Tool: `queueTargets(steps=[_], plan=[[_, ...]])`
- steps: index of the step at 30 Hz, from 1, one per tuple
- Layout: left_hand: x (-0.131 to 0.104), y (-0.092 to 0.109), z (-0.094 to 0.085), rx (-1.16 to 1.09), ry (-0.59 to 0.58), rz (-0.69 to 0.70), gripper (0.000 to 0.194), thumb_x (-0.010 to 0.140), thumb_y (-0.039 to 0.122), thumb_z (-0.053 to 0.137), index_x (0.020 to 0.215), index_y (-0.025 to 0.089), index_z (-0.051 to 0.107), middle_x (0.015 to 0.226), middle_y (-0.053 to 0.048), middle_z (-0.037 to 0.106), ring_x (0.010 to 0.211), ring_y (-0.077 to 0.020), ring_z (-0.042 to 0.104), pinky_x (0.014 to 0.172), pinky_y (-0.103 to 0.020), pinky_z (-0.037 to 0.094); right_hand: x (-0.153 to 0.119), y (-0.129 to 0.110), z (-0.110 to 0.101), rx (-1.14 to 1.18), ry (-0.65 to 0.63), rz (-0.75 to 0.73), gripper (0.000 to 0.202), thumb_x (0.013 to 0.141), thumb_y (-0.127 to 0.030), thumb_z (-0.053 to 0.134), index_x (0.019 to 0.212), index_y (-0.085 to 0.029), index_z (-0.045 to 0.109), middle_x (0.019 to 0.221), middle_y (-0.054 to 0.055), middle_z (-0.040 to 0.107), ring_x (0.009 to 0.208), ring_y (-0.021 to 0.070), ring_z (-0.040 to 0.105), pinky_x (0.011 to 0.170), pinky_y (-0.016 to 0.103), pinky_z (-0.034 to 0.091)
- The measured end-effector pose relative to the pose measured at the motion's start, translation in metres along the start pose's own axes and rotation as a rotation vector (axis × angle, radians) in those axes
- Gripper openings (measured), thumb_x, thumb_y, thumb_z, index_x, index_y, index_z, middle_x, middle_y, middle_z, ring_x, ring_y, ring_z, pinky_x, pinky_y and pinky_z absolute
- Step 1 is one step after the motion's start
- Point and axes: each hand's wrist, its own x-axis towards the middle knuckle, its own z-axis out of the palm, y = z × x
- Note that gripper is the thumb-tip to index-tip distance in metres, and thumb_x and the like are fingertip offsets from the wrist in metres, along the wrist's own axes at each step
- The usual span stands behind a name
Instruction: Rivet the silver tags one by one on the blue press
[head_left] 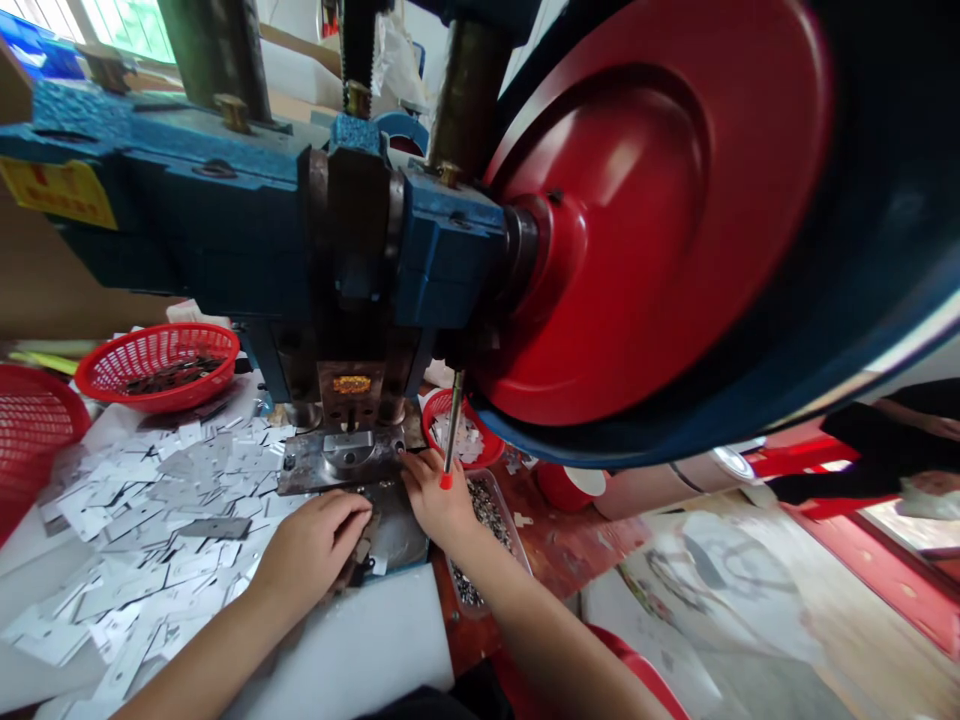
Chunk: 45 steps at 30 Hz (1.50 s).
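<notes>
My left hand [319, 545] is closed in front of the press, its thumb against the curled fingers; whatever it may hold is hidden. My right hand [441, 505] has its fingertips pinched together at the right end of the steel die [345, 462], and I cannot make out anything between them. Above the die is the punch block [351, 390] of the blue press [217, 215]. A thin metal rod with a red tip [447, 481] hangs in front of my right hand. Flat metal plates [150, 540] lie in a loose heap left of my left hand.
A big red flywheel [645, 210] fills the upper right. Red baskets stand at left [157, 400] and behind my right hand [491, 450]. A clear tray of small metal parts [484, 520] is under my right forearm. Another person [885, 440] is at far right.
</notes>
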Motion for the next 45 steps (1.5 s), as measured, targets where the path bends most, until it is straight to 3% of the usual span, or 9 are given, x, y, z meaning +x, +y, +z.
queueTargets(steps=[5,10,15,21,27,31,36,40,45], plan=[[-0.003,-0.001,-0.002,-0.004,0.063,0.029,0.02,0.088,0.033,0.048,0.092,0.026,0.066,0.091,0.0,0.07,0.085,-0.0166,0.065,0.077,-0.031,0.05,0.004,0.01,0.005,-0.076,0.001,-0.044,0.024,0.089,-0.031,0.052,0.11,-0.028,0.064,0.098,0.005,0.064,0.093,0.022,0.053,0.083,0.037,0.037],[-0.005,-0.005,-0.001,0.008,0.082,0.043,0.02,0.088,0.034,0.049,0.093,0.027,0.066,0.092,0.0,0.07,0.086,-0.0171,0.065,0.077,-0.031,0.051,0.002,0.011,0.007,-0.089,0.028,-0.02,0.033,0.089,-0.035,0.053,0.12,-0.026,0.059,0.107,0.006,0.062,0.098,0.0235,0.052,0.084,0.038,0.037],[-0.006,-0.009,0.0,0.016,0.076,0.055,0.019,0.088,0.034,0.049,0.093,0.027,0.066,0.091,0.001,0.07,0.085,-0.0162,0.065,0.078,-0.031,0.051,0.0,0.013,0.009,-0.058,0.024,-0.086,0.027,0.089,-0.034,0.052,0.114,-0.031,0.063,0.102,0.004,0.063,0.095,0.0225,0.053,0.086,0.04,0.036],[-0.007,-0.01,0.0,0.008,0.114,0.084,0.017,0.087,0.032,0.051,0.094,0.027,0.066,0.092,0.0,0.071,0.085,-0.0157,0.066,0.077,-0.031,0.052,0.002,0.019,0.017,-0.006,0.109,-0.057,0.024,0.088,-0.028,0.055,0.11,-0.028,0.065,0.1,0.004,0.063,0.094,0.0201,0.052,0.085,0.035,0.037],[-0.007,-0.005,-0.005,-0.039,0.153,0.09,0.017,0.087,0.032,0.051,0.092,0.026,0.066,0.091,-0.001,0.07,0.085,-0.0168,0.066,0.077,-0.032,0.052,0.006,0.012,0.017,-0.06,0.051,-0.117,0.012,0.086,-0.029,0.059,0.09,-0.031,0.07,0.086,0.001,0.062,0.088,0.0188,0.05,0.085,0.036,0.035],[-0.003,-0.004,-0.016,-0.089,0.184,0.015,0.02,0.088,0.036,0.049,0.09,0.025,0.065,0.093,-0.002,0.07,0.086,-0.0174,0.065,0.08,-0.031,0.051,0.016,-0.004,0.007,0.155,0.078,-0.117,0.012,0.087,-0.022,0.057,0.085,-0.024,0.068,0.085,0.001,0.062,0.086,0.0163,0.052,0.087,0.033,0.038],[0.005,-0.008,-0.037,-0.125,0.276,-0.176,0.026,0.085,0.045,0.049,0.09,0.025,0.066,0.092,0.0,0.07,0.086,-0.0187,0.065,0.077,-0.029,0.051,0.05,-0.031,0.002,0.479,0.181,0.015,0.008,0.08,-0.016,0.061,0.078,-0.02,0.068,0.086,0.002,0.058,0.083,0.0147,0.056,0.079,0.027,0.045],[0.008,-0.015,-0.049,-0.159,0.297,-0.274,0.03,0.083,0.049,0.05,0.092,0.025,0.066,0.094,0.0,0.07,0.088,-0.0193,0.064,0.076,-0.029,0.05,0.076,-0.046,0.007,0.521,0.105,0.092,0.006,0.074,-0.015,0.065,0.076,-0.019,0.07,0.087,0.003,0.058,0.083,0.0147,0.058,0.08,0.025,0.046],[0.01,-0.024,-0.054,-0.195,0.284,-0.326,0.032,0.082,0.051,0.051,0.092,0.025,0.067,0.095,-0.001,0.071,0.086,-0.0196,0.064,0.073,-0.029,0.05,0.088,-0.046,0.007,0.497,0.002,0.079,0.011,0.072,-0.014,0.066,0.082,-0.016,0.07,0.09,0.005,0.063,0.092,0.0171,0.057,0.083,0.026,0.045]])
